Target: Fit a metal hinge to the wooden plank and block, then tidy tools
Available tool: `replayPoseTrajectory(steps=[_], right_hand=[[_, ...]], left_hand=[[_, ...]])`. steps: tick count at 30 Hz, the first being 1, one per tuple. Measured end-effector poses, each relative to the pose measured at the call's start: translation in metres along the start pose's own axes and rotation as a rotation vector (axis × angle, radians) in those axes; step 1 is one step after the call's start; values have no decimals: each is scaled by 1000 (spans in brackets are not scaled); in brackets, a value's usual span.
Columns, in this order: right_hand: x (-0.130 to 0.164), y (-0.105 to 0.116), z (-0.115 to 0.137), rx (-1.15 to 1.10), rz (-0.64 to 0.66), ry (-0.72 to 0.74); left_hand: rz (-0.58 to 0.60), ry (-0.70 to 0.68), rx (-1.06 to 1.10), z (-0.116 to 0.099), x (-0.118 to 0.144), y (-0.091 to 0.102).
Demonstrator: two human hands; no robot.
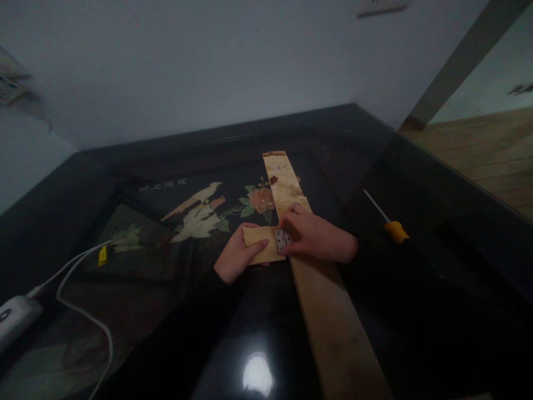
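My left hand (239, 251) grips a short wooden block (259, 238), its thumb lying on top and its fingers behind the far edge. A small metal hinge (281, 240) with screw holes rests at the block's right end, beside a long wooden board (320, 311). The fingertips of my right hand (311, 234) pinch the hinge where block and board meet. Part of the hinge is hidden under those fingers. The long board runs from the near edge of view toward the wall, passing beneath my right hand.
A screwdriver (395, 230) with a yellow and black handle lies to the right on the dark, glossy table (333, 139). At left are a white power strip (19, 319) and a white cable (94, 319) with a yellow tag (102, 255). A wall stands behind the table.
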State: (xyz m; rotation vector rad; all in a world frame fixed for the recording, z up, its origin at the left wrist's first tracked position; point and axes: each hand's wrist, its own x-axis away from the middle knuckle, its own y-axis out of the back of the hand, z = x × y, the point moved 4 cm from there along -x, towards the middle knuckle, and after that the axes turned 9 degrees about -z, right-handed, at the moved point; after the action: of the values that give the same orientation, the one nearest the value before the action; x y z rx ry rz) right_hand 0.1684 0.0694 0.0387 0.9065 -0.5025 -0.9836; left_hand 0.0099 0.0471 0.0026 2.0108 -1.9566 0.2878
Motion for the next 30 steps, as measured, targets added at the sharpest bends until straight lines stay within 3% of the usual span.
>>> replayPoseTrajectory(steps=[24, 30], right_hand=[[-2, 1, 2, -34, -8, -19], [-1, 0, 1, -23, -8, -14]], left_hand=[[-12, 71, 42, -1, -1, 0], [-6, 12, 25, -2, 0, -2]])
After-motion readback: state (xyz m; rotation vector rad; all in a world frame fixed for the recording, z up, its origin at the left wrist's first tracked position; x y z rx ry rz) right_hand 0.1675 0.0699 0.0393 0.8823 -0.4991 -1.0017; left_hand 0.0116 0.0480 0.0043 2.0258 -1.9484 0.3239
